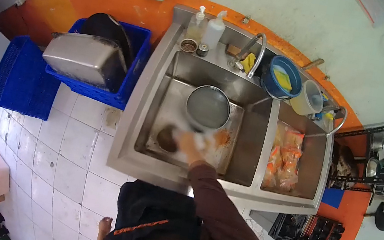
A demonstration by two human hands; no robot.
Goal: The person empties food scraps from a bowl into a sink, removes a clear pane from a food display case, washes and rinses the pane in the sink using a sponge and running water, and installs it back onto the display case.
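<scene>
My right hand (188, 145), blurred by motion, reaches down into the large left basin of the steel sink (132, 125). Its fingers are smeared, and whether they hold anything is unclear. A whitish blur lies beside it. Just beyond the hand sits a round metal pan (208, 107) with a greyish inside. A dark round shape (167, 138), perhaps the drain, shows left of the hand. Orange-brown residue (222, 137) lies on the basin floor to the right. My left hand does not show.
Bagged orange items (289, 160) lie in the right basin. Behind the basins stand a pump bottle (213, 33), a faucet (261, 55), a blue bucket (272, 85) and a pale container (309, 98). At left, a blue crate (133, 76) holds a steel pan (85, 57).
</scene>
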